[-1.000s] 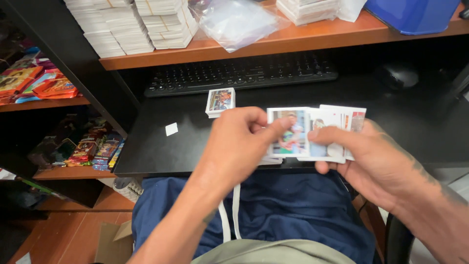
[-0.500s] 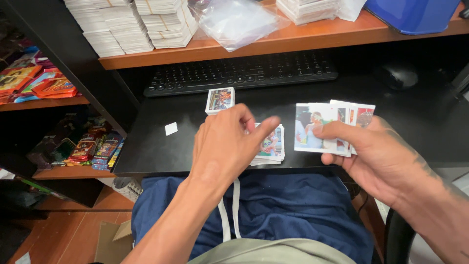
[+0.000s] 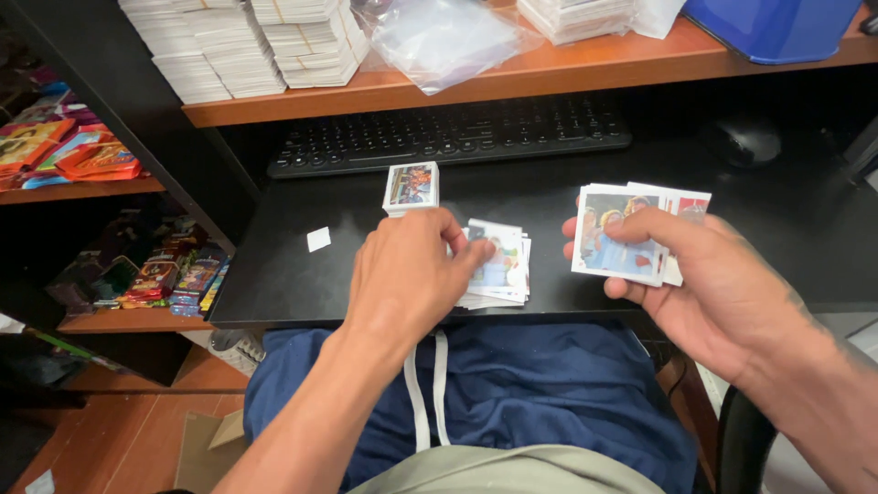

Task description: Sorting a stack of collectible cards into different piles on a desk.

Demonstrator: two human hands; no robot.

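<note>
Near the middle of the frame the person's left hand (image 3: 407, 274) rests palm down at the front edge of the black desk (image 3: 302, 274), its fingertips pressed on the top card of a loose pile of picture cards (image 3: 503, 270); whether the fingers pinch that card or only lie on it cannot be told, since the hand hides its own underside. To the right, the right hand (image 3: 704, 293) is closed on a fanned handful of cards (image 3: 622, 240), thumb across the front card and fingers behind, held up just off the desk surface and well apart from the pile. As far as the sorting can be judged, it is partly done: the pile under the left hand already holds a fair number of cards, a neater, squared stack (image 3: 412, 187) sits just above it toward the keyboard (image 3: 448, 135), and the right hand has several cards left to go through. The cards are small and rectangular with white borders and colourful printed pictures; those in the pile lie slightly askew, their edges stepped, while those in the fan overlap so that only strips of the rear ones show. A tiny white paper scrap (image 3: 318, 240) lies alone on the desk left of the hand. On the wooden shelf (image 3: 567, 64) along the top of the frame stand tall banded bundles of cards (image 3: 238, 46) and clear plastic sleeves (image 3: 444, 37); bright foil packets (image 3: 174, 274) fill the shelves at the left edge.
</note>
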